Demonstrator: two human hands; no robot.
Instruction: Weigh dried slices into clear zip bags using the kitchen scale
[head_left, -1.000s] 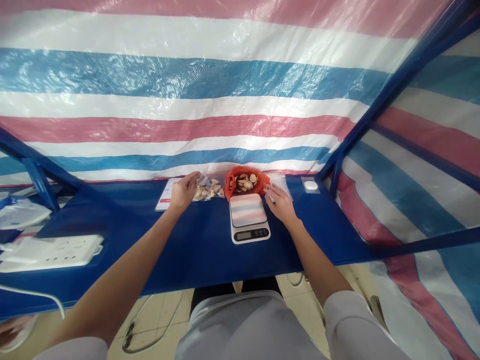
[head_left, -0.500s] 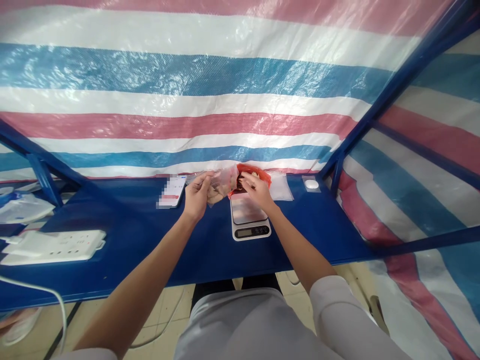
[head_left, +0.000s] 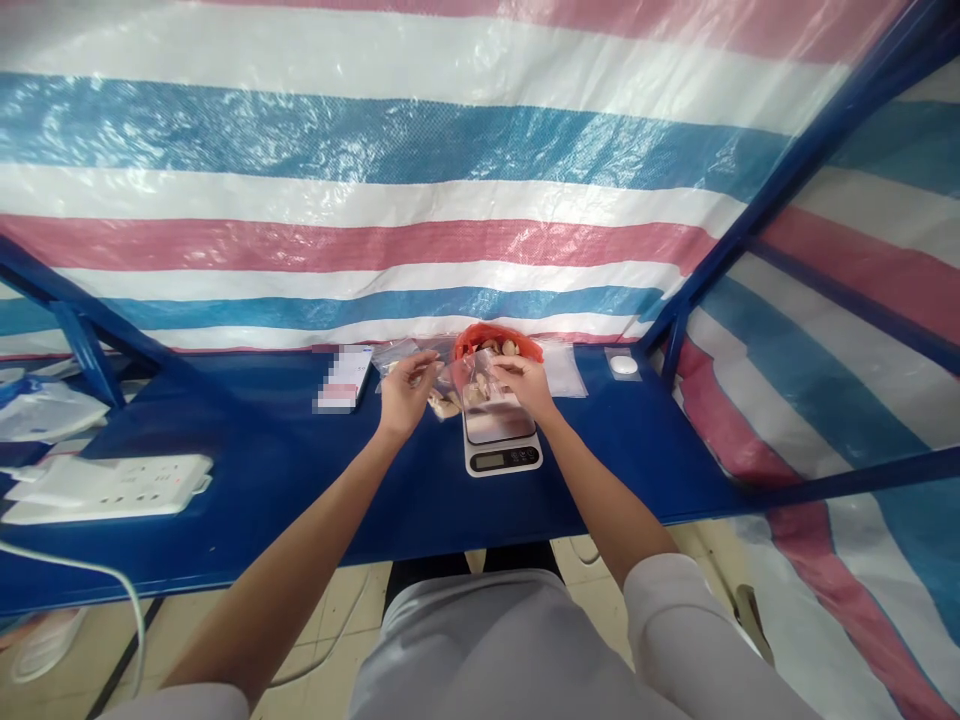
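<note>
A clear plastic bag [head_left: 466,392] with beige dried-looking pieces inside hangs between my hands, partly over the scale. The fingers of my left hand [head_left: 407,393] are pinched at the bag's left side. On its right, my right hand [head_left: 525,384] pinches the upper edge between thumb and fingers. Behind it stands an open red bag [head_left: 525,345] filled with brownish pieces whose exact kind I cannot make out. The white kitchen scale [head_left: 504,458] has a metal plate, partly covered by the clear bag and my right hand.
A phone [head_left: 346,380] lies left of my left hand. Flat clear bags [head_left: 562,370] and a small white object [head_left: 622,366] are at the right. A white power strip [head_left: 112,488] with cables sits far left. Blue frame bars [head_left: 679,345] and striped sheeting [head_left: 375,240] enclose the blue table.
My right hand has come out of the red bag and taken hold of the clear bag's edge. The clear bag has swung lower and right, over the scale. My left hand moved slightly right.
</note>
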